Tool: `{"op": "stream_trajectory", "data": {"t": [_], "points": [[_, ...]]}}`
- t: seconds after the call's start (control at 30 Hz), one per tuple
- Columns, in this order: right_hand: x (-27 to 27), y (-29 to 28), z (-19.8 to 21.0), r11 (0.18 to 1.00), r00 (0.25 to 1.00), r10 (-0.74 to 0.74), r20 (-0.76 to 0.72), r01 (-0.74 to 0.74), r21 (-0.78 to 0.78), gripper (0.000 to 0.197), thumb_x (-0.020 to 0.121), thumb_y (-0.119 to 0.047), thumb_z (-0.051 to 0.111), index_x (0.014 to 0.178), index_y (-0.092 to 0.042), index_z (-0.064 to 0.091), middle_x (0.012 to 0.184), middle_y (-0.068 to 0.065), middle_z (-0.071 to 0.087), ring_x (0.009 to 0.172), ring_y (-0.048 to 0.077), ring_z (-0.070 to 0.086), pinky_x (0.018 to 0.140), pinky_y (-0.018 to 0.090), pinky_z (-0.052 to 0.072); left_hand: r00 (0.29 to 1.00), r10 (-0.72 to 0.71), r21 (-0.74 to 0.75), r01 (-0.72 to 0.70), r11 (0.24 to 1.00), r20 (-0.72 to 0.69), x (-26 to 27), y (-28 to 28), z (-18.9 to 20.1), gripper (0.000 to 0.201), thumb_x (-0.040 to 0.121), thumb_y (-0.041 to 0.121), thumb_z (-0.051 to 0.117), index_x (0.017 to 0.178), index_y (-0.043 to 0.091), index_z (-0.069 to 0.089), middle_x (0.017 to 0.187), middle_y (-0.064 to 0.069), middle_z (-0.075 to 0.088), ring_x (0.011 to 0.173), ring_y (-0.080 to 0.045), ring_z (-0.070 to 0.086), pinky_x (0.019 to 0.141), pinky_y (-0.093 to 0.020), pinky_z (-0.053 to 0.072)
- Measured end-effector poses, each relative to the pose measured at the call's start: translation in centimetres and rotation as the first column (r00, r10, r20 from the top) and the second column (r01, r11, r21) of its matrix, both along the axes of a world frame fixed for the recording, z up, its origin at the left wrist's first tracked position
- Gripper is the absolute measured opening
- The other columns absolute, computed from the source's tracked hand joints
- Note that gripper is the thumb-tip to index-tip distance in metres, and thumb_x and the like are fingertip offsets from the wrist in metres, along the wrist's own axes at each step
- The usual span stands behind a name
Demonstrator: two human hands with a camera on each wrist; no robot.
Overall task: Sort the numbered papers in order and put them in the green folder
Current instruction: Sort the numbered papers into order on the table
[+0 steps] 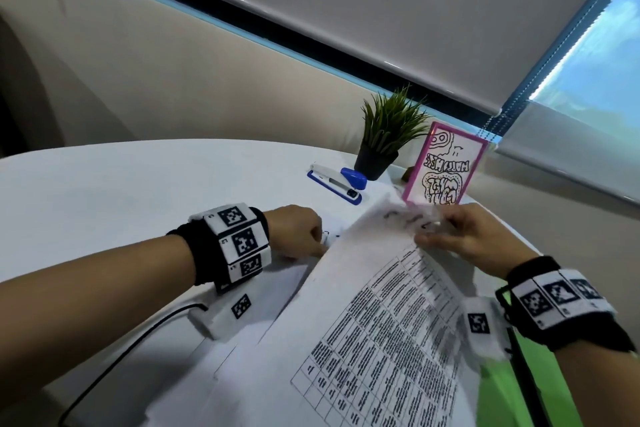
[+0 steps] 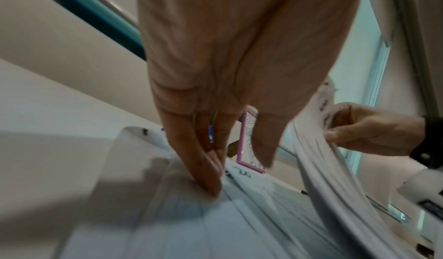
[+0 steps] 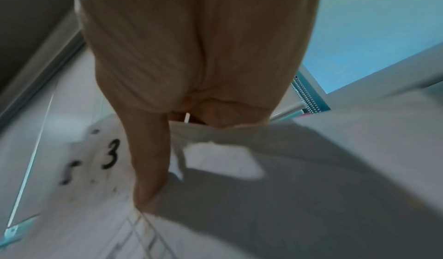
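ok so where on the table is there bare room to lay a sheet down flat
The white table is bare left of the stapler and beyond the left hand. It is crowded around the plant and pink-framed card, and papers cover the near middle, the green folder the right.

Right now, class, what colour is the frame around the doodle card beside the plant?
Pink; the card's frame shows best in the head view.
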State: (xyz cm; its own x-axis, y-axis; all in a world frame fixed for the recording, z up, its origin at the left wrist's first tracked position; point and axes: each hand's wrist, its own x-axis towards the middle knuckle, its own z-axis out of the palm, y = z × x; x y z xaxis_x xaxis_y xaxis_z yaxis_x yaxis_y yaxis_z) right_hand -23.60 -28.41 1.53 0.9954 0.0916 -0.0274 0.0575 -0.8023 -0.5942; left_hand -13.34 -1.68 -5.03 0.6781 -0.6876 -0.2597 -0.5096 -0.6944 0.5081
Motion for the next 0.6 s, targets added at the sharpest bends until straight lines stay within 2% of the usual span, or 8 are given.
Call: {"op": "stream_trajectory", "data": {"t": [0.1,0.17,0.23,0.3,0.37,0.5,0.57,0.6], "points": [[0.9,-0.7,-1.5,0.968,0.995,0.04,-0.096,-0.062,-0.242,0.007,0.082,-0.015,0.076,0.088,-0.014,0.072,0.083,0.003,0.073,0.076,0.018,0.067,0.073,0.038,0.056,0.997,-0.072,0.05,0.074,0.996,-0.027,0.0,0.3,0.3,0.051,0.082,0.041,0.072,0.123,0.016,0.055,0.117,0.003,0.058,0.093,-0.015,0.053,0.084,-0.025,0.046],[1.5,-0.6,-3.1,0.947,0.992,0.056,-0.11,-0.088,-0.308,0.01,0.081,-0.016,0.078,0.086,-0.012,0.069,0.082,0.002,0.07,0.077,0.014,0.063,0.075,0.036,0.051,0.996,-0.087,0.068,0.089,0.994,-0.029,-0.1,0.2,0.7,0.053,0.081,0.039,0.073,0.127,0.017,0.054,0.121,0.002,0.057,0.096,-0.015,0.053,0.088,-0.025,0.046],[2.1,-0.4,-4.2,0.96,0.995,0.035,-0.089,-0.058,-0.272,0.012,0.08,-0.016,0.078,0.083,-0.015,0.066,0.081,-0.004,0.069,0.073,0.004,0.061,0.07,0.027,0.047,0.998,-0.068,0.066,0.069,0.995,-0.012,0.0,0.0,0.5,0.047,0.082,0.034,0.073,0.123,0.015,0.059,0.118,0.0,0.061,0.098,-0.017,0.057,0.088,-0.028,0.049],[2.5,0.0,-4.9,0.977,0.996,-0.002,-0.089,-0.017,-0.214,0.017,0.081,-0.015,0.077,0.081,-0.025,0.064,0.08,-0.011,0.068,0.071,-0.003,0.061,0.066,0.018,0.044,0.999,-0.027,0.006,0.027,1.0,-0.04,0.0,-0.1,0.4,0.033,0.082,0.026,0.071,0.11,0.01,0.067,0.104,-0.004,0.069,0.086,-0.018,0.061,0.077,-0.027,0.051],[2.9,0.3,-5.7,0.976,0.996,-0.031,-0.081,0.013,-0.217,0.02,0.08,-0.02,0.078,0.082,-0.03,0.062,0.082,-0.013,0.067,0.075,0.002,0.062,0.068,0.019,0.043,0.985,0.012,-0.066,-0.024,0.997,-0.173,0.2,-0.2,0.0,0.022,0.082,0.021,0.07,0.095,0.002,0.07,0.086,-0.006,0.071,0.075,-0.017,0.063,0.069,-0.023,0.05],[3.2,0.4,-6.3,0.989,1.0,-0.025,-0.012,0.023,-0.147,0.027,0.078,-0.021,0.081,0.102,-0.026,0.07,0.107,-0.019,0.065,0.098,0.004,0.06,0.083,0.023,0.045,0.864,0.007,-0.269,-0.165,0.949,-0.504,-0.8,-0.2,-0.1,0.026,0.082,0.004,0.072,0.106,0.002,0.063,0.102,-0.012,0.068,0.096,-0.028,0.07,0.094,-0.041,0.054],[2.8,0.3,-5.7,0.997,1.0,-0.012,-0.006,0.012,-0.073,0.027,0.077,-0.018,0.081,0.101,-0.028,0.073,0.113,-0.023,0.064,0.105,-0.002,0.056,0.09,0.018,0.041,0.853,-0.056,-0.338,-0.145,0.93,-0.519,-1.0,0.2,0.0,0.031,0.082,0.0,0.071,0.11,0.011,0.061,0.105,-0.007,0.063,0.092,-0.021,0.066,0.093,-0.04,0.055],[2.5,0.2,-5.6,1.0,1.0,-0.015,-0.025,0.015,-0.014,0.023,0.077,-0.017,0.081,0.093,-0.03,0.073,0.106,-0.018,0.069,0.101,0.0,0.06,0.088,0.02,0.042,0.858,-0.102,-0.344,-0.091,0.935,-0.504,-1.0,0.4,0.3,0.033,0.083,0.001,0.07,0.112,0.014,0.061,0.105,-0.004,0.063,0.089,-0.017,0.064,0.091,-0.034,0.055]]}}
